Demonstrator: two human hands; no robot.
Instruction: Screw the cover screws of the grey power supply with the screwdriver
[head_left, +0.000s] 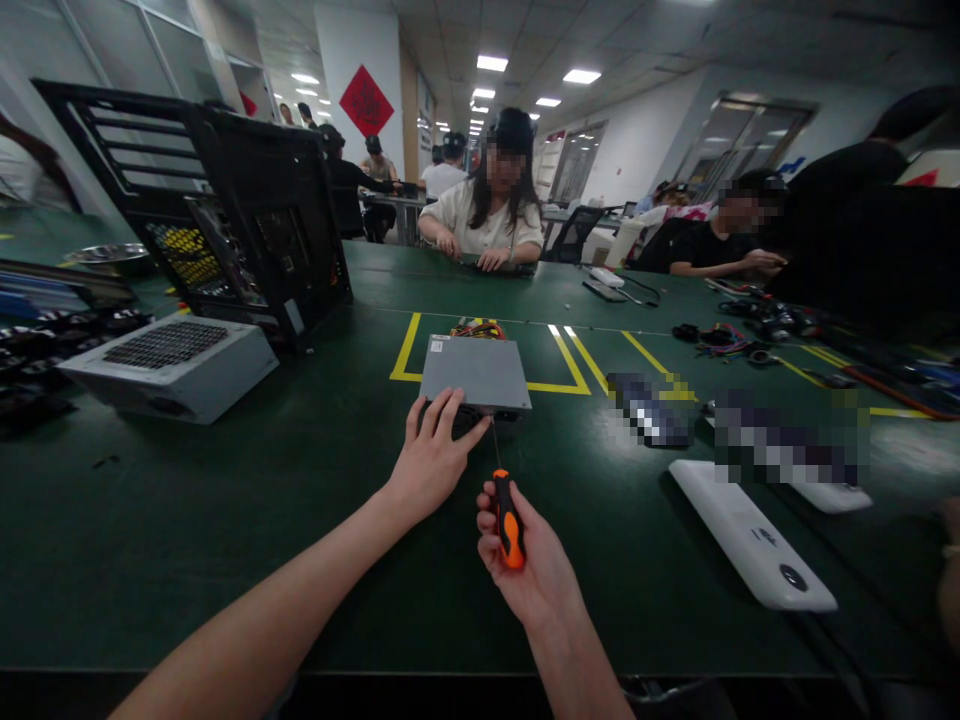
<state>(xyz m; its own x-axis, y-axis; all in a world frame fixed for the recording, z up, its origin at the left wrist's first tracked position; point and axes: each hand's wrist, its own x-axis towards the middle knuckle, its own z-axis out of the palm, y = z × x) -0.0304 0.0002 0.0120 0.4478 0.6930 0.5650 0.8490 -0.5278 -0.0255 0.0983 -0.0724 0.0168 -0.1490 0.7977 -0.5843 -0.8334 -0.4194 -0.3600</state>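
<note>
Head view: the grey metal box (480, 372) sits mid-table, its top panel in place; the screwdriver (512, 525) meets its near face, so work there looks unfinished, though any loosened screws cannot be made out. The left hand (429, 460) spreads its fingers over the near edge; the right hand (529, 560) wraps the handle. Green table (337, 600), yellow tape (559, 388) beyond; computer case (281, 225) at left; a seated person (484, 215) far across.

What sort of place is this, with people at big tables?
Probably a computer workshop: a black computer case stands on the long green workbench, and the right hand holds an orange-and-black screwdriver at a grey power supply.
</note>
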